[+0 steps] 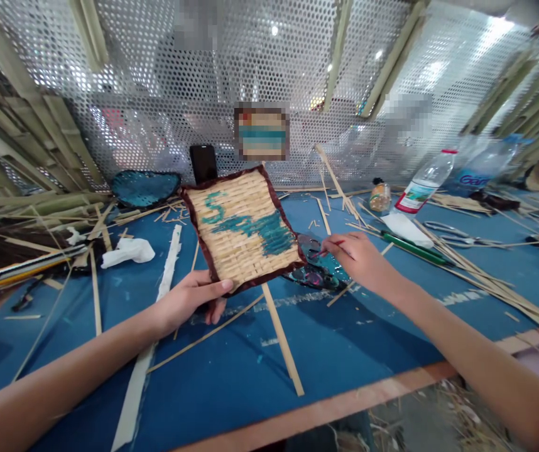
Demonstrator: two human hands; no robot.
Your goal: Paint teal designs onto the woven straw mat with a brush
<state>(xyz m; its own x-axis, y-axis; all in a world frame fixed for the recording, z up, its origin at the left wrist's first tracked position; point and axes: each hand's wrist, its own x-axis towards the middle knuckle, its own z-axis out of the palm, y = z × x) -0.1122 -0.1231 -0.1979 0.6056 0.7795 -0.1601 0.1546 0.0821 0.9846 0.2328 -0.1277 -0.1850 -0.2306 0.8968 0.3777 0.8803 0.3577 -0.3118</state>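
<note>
Left fingers (216,289) pinch my woven bamboo panel (245,232) by its lower corner, above the desk (232,383), behind the front edge; right fingers (347,251) hold a paintbrush (319,253) at the palette (314,276), I'd load it lightly

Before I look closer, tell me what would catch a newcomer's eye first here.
Most likely the woven panel with teal paint, held up mid-picture by the left hand. To its right, the right hand holds what looks like a thin brush near a paint-smeared palette.
</note>
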